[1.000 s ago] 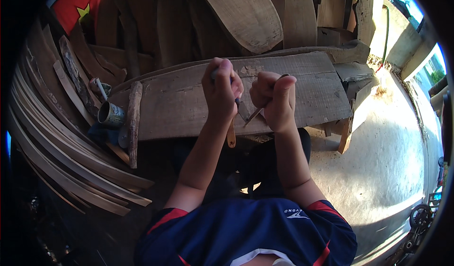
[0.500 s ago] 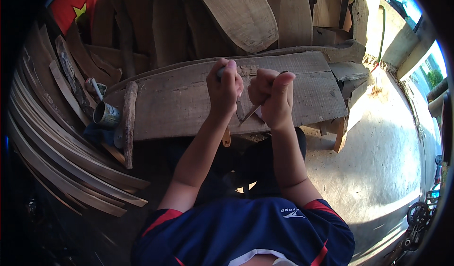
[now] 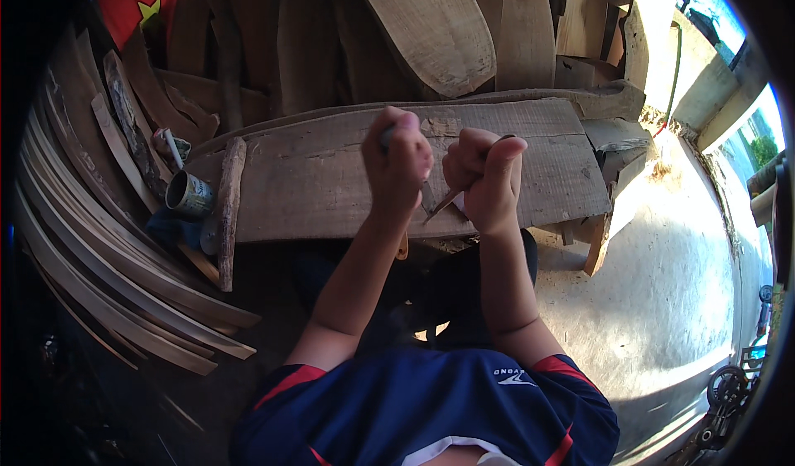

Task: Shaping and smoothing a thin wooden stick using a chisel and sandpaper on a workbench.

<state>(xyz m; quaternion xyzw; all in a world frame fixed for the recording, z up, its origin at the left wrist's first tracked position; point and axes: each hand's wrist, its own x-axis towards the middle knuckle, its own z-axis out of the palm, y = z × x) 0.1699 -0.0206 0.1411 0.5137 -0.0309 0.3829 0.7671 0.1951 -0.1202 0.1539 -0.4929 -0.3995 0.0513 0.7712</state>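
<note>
My left hand [image 3: 399, 156] is closed in a fist above the wooden bench plank [image 3: 306, 189]. A grey rounded end of something shows at the top of that fist; the rest is hidden. To its right, my right hand [image 3: 487, 176] is wrapped round a thin, narrow strip [image 3: 445, 204], its thumb pointing up. The strip's pointed lower end slants down-left toward the plank, and its other tip shows by the thumb. I cannot tell whether it is wood or metal. Behind my left wrist, a light wooden piece, perhaps a handle [image 3: 403, 247], pokes past the plank's near edge.
Left of the plank stand a tin can [image 3: 190, 194] and an upright rough stick [image 3: 229, 218]. Long curved wood strips [image 3: 157, 292] are stacked at the left. Broad boards [image 3: 439, 27] lean behind the plank. Sunlit concrete floor [image 3: 654, 292] lies at the right.
The whole view has shifted slightly to the right. Both hands keep their grips; the left fist has turned a little and is blurred by motion.
</note>
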